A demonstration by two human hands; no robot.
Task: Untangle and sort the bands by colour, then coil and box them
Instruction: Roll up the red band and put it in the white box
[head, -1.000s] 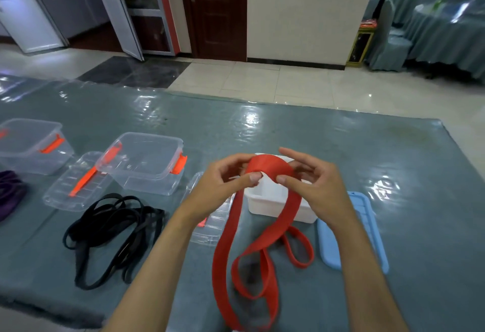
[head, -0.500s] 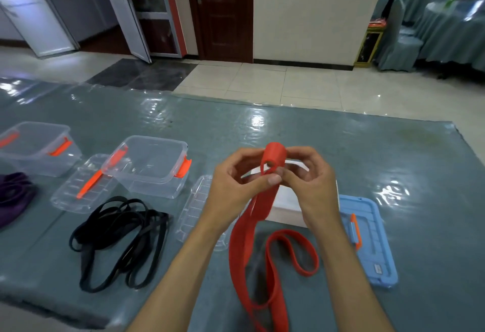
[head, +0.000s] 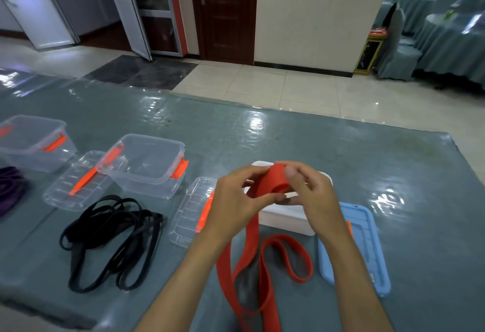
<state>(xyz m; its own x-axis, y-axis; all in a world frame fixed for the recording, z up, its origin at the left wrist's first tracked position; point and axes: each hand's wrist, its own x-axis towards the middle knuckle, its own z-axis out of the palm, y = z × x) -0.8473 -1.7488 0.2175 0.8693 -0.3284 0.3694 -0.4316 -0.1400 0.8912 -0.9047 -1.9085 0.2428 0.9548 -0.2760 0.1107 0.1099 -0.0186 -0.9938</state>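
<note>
A wide red band point(head: 249, 250) hangs from both my hands down to the table, where its loose part lies in loops. Its upper end is rolled into a small coil point(head: 278, 182) held above the white box point(head: 288, 216). My left hand point(head: 236, 200) pinches the band just below the coil. My right hand point(head: 312, 195) grips the coil with thumb and fingers. A tangle of black bands point(head: 110, 239) lies on the table to the left. A purple band point(head: 8, 189) shows at the far left edge.
Two clear boxes point(head: 147, 166) point(head: 31, 142) with orange clips stand at the left, with clear lids point(head: 70, 182) point(head: 191, 213) beside them. A blue lid point(head: 367, 247) lies right of the white box. The grey table point(head: 288, 137) ends near my body.
The rolled coil at the band's end has grown a little between my fingers. The view has tilted slightly; the hands stay above the white box.
</note>
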